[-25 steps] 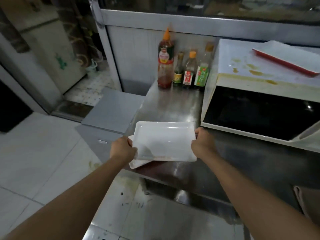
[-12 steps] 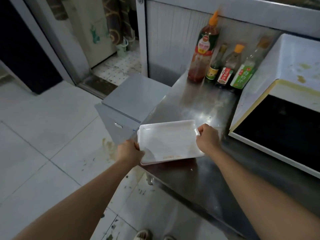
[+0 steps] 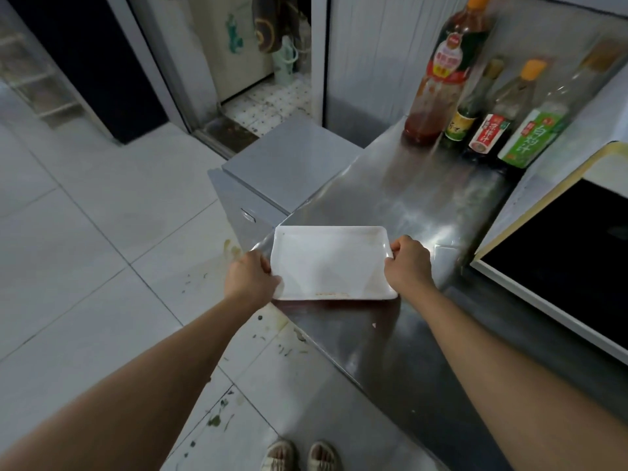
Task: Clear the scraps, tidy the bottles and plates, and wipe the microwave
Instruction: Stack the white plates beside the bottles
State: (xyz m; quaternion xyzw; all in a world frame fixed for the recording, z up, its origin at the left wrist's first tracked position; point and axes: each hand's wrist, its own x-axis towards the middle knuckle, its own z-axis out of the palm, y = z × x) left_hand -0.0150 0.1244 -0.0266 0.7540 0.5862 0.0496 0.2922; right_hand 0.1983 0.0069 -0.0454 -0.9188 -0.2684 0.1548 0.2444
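White rectangular plate point(image 3: 331, 261) mid-frame at steel counter point(image 3: 424, 205) edge, between left hand point(image 3: 251, 278) and right hand point(image 3: 409, 263), fingers curled gripping its short ends.

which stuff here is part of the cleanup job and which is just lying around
Job: white plate gripped by left hand and right hand; four bottles; microwave; steel counter.
Just there: grey cabinet; sandals; stained floor tiles.

One white plate point(image 3: 331, 261) between two hands, four bottles point(image 3: 482, 107) far past the right hand point(image 3: 409, 265), one microwave point(image 3: 560, 253) right of it, two feet point(image 3: 300, 455) below the hands
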